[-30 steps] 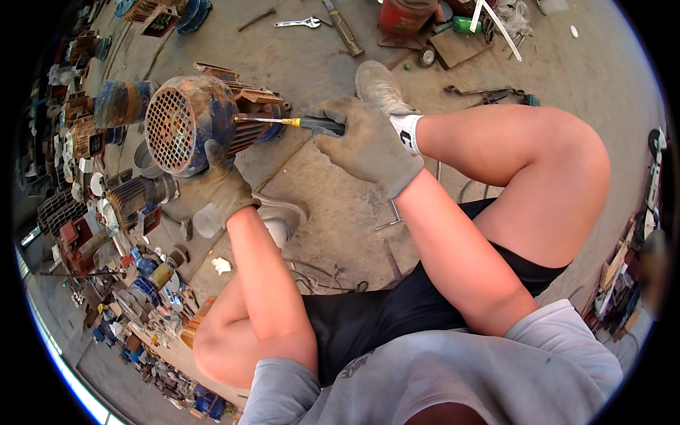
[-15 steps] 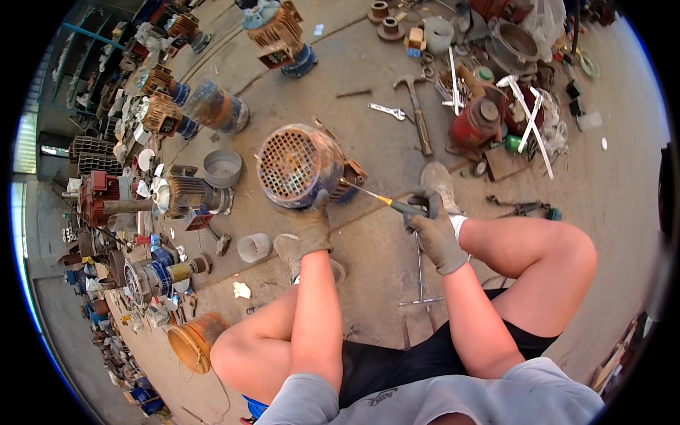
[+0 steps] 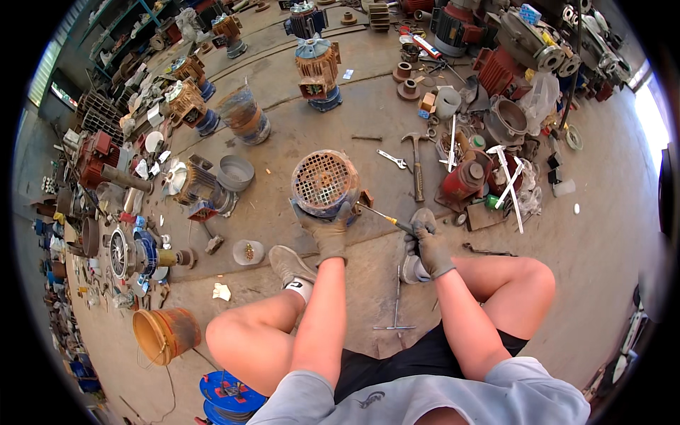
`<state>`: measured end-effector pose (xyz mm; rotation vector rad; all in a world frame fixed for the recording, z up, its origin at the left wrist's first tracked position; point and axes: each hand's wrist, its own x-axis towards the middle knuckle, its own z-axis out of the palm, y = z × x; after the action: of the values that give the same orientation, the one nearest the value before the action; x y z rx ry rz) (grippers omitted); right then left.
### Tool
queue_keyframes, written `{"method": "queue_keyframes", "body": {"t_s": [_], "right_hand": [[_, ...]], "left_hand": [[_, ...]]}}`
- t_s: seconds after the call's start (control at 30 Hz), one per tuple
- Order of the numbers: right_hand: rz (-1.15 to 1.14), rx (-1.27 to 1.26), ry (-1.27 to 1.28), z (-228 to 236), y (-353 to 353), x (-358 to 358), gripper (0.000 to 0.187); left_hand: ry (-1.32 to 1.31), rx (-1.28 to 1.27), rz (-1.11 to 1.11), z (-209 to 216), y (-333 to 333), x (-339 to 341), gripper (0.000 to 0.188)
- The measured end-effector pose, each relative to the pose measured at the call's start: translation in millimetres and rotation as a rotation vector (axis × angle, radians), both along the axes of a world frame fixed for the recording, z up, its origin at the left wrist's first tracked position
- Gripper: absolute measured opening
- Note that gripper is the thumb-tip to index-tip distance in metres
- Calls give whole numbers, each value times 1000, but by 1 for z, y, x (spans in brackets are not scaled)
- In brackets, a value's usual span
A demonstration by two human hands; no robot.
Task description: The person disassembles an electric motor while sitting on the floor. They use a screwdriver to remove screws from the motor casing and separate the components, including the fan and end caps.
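An electric motor (image 3: 331, 198) with a rusty round grille on its fan cover stands on the floor in front of me. My left hand (image 3: 327, 232), in a grey glove, grips the near rim of that cover, its thumb up along the right side. Gloved too, my right hand (image 3: 431, 246) is closed around the dark handle of a screwdriver (image 3: 391, 220). The screwdriver's thin shaft points left toward the motor's right side, near a rusty bracket. Whether the tip touches the motor is too small to tell.
Beyond the motor lie a hammer (image 3: 416, 170), an adjustable wrench (image 3: 392, 159) and white calipers (image 3: 508, 185). A T-handle wrench (image 3: 397, 304) lies between my legs. More motors, a grey bowl (image 3: 236, 173), a clear cup (image 3: 248, 251), an orange bucket (image 3: 167, 335) and a blue cable reel (image 3: 228, 395) surround me.
The whole view has shifted, showing more of the far floor. The motor's grille now faces more upward. My left hand still holds its rim, and the screwdriver stays in my right hand beside the motor.
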<state>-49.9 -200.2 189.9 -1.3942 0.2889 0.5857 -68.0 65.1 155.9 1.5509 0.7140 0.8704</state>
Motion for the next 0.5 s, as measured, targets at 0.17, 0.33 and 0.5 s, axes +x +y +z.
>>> {"method": "queue_keyframes", "body": {"t_s": [0.17,0.33,0.5], "right_hand": [[-58,245,328,7,7,-4,28],[0,298,370,-7,-17,-3,35],[101,166,217,11,1,-11,29]], "left_hand": [[-97,-577,58,25,-79,-18,81],[1,-1108,-392,0,-110,-5,31],[5,-1126,-322,-17,-97,6,16]]}}
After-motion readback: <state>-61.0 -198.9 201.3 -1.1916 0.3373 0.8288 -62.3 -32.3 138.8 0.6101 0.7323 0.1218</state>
